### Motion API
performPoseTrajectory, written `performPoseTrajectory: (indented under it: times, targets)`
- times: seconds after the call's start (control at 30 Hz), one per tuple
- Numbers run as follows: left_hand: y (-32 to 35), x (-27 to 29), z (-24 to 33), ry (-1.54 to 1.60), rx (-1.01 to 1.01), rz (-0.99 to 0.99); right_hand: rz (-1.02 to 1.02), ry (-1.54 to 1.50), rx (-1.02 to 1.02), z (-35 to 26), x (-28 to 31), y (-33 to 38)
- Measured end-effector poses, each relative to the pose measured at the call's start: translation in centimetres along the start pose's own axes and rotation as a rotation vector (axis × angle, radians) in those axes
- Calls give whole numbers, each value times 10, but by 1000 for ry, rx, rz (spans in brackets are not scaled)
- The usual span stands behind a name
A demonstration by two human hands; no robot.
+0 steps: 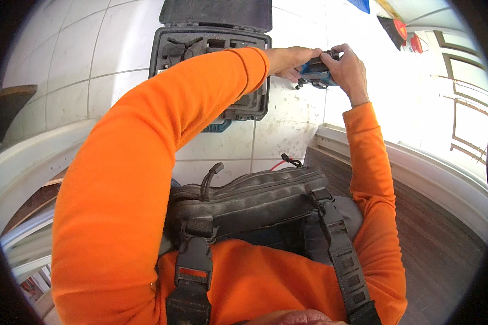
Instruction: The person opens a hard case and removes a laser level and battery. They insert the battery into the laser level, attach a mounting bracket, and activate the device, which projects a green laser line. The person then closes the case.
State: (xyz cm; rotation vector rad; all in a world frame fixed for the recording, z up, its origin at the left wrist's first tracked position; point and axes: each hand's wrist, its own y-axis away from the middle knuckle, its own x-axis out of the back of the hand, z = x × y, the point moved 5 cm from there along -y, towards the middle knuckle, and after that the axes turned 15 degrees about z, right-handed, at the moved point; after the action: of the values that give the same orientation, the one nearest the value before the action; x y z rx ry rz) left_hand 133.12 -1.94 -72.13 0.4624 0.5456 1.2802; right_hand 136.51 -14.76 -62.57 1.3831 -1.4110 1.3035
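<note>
Both hands meet beyond the right side of the open case, over the pale tiles. Between them is a blue and black power tool point(320, 80), partly covered by fingers. My left hand point(294, 60) is closed around its left side. My right hand point(348, 71) grips a black block point(329, 57) at the tool's top, which looks like a battery pack; I cannot tell whether it is fully seated. The black hard case point(266, 103) lies with its lid point(217, 13) folded back; grey cut foam fills it. My left sleeve hides part of the case.
Under the case's near edge a teal-blue object point(218, 127) sticks out. A black bag point(249, 195) hangs at my chest. A white raised frame point(417, 165) borders the dark wood-look floor point(417, 244) on the right. A red and white container point(415, 43) stands far right.
</note>
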Motion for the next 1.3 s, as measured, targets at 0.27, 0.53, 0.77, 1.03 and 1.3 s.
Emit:
performPoseTrajectory:
  times: [0.27,0.53,0.77,1.03,1.3]
  targets:
    - [-1,-1,-8,-13,2,-13,31,-24,130,-2,-2,3]
    - [-13,-4,-13,-11,-44,-63,14,-12,147,-3,9,1]
    - [-9,-5,-16,1,-26,-33,-34,-47,120,4,1,3]
    - [-29,-3,-34,26,11,0,-107,129,163,0,-20,12]
    - [-26,-11,-37,67,-116,-90,-48,-142,-169,83,-6,-24]
